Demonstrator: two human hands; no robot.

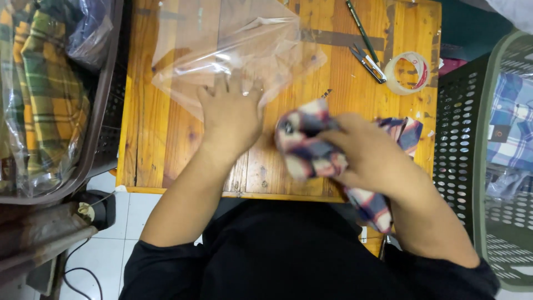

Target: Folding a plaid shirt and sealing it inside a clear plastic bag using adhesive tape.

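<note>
- The left hand (230,114) lies flat, palm down and fingers spread, on the near edge of a clear plastic bag (233,47); it grips nothing and only presses the film to the counter (161,144).
- The bag is spread over the middle and far part of the wooden counter, wrinkled, with light glinting off it; the fingertips of the left hand sit on it.
- The right hand (369,155) is closed around a bunched cloth (308,144), checked in red, navy and white.
- The cloth is held just above the near right part of the counter, just beside the left hand and the bag's near edge; one end sticks out past the hand to the right, another hangs down over the counter's near edge toward the person's lap.
- At the far right of the counter lie a roll of clear tape (408,72), small snips (367,62) and a dark pen (362,30), the snips and pen close together, the tape just beside them.
- Left of the counter stands a dark bin (102,105) with folded green and yellow checked cloth wrapped in plastic.
- Right of the counter stands a green perforated basket (488,139) with blue checked cloth inside.
- The person wears a black top; white floor tiles show below the counter at the left.
</note>
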